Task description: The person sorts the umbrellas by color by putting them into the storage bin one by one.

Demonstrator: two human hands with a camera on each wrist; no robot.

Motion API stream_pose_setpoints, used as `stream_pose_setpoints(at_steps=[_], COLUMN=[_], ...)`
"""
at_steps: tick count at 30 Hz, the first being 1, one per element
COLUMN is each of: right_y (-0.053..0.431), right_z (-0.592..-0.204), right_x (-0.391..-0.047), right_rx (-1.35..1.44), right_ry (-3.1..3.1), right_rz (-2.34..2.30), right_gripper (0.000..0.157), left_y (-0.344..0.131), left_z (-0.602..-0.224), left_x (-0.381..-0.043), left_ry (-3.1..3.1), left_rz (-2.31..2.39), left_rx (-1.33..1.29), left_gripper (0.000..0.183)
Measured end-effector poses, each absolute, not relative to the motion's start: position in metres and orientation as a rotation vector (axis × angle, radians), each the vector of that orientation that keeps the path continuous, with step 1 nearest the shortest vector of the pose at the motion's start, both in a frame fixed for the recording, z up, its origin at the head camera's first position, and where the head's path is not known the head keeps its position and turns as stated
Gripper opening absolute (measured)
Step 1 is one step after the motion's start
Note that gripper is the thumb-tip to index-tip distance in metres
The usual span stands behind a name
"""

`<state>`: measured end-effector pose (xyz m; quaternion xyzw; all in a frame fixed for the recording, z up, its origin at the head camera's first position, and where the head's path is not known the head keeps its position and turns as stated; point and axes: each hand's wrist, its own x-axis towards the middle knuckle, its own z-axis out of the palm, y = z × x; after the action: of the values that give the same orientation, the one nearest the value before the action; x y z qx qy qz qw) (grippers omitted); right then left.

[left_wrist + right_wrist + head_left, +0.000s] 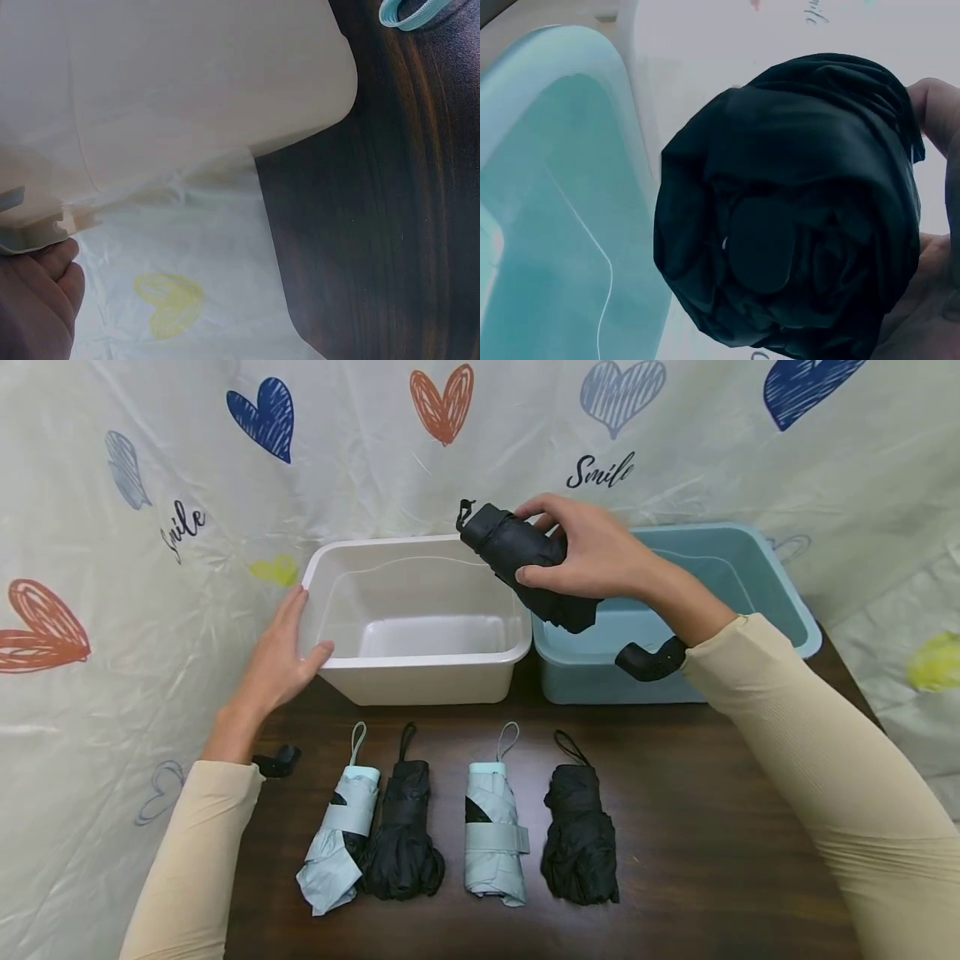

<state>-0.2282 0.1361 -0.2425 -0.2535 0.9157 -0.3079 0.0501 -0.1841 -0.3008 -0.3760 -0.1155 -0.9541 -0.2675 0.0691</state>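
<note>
Behind the dark wood-grained worktop (697, 843) there was a pale sheet (352, 468) with printed hearts (442, 406). The right hand (596, 552) gripped a black folded umbrella (513, 543) above the white bin (427, 685) and blue bin (615, 687); the left hand (272, 658), its thumb spread, touched the white bin's rim (420, 661).

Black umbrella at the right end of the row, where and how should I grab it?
I'd grip the black umbrella around mid-body, from above, across its long sides. It lies lengthwise, apart from the pale blue umbrella to its left, so both sides look reachable; its thin loop would probably give a looser hold.
</note>
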Motion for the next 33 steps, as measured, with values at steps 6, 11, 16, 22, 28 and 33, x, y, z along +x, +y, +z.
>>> stream_pose_setpoints(at_steps=[6, 11, 16, 22, 28, 33], right_y=[0.121, 0.108, 0.094, 0.077, 0.061, 0.051], right_z=[-0.243, -0.243, -0.244, -0.247, -0.249, -0.251], right_x=[-0.239, -0.246, -0.254, -0.258, -0.259, -0.257], right_rx=[-0.816, -0.862, -0.932, -1.021, -1.110, -1.171], right_ry=[2.759, 2.728, 2.696, 2.693, 2.769, 2.739], right_rz=[-0.906, -0.858, -0.812, -0.699, -0.413, -0.259], right_gripper=[0.067, 0.069, 0.069, 0.070, 0.070, 0.072], left_y=[-0.301, -0.302, -0.302, -0.302, -0.301, -0.301], left_z=[-0.375, -0.374, -0.373, -0.373, -0.374, -0.374], left_x=[-0.185, -0.184, -0.183, -0.183, -0.184, -0.184], left_ry=[-2.861, -2.871, -2.883, -2.893, -2.888, -2.885], left_rz=[-0.809, -0.811, -0.793, -0.794, -0.797, -0.805], left_rx=[-0.348, -0.343, -0.332, -0.329, -0.336, -0.341], left_gripper=[0.088, 0.088, 0.088, 0.088, 0.088, 0.088])
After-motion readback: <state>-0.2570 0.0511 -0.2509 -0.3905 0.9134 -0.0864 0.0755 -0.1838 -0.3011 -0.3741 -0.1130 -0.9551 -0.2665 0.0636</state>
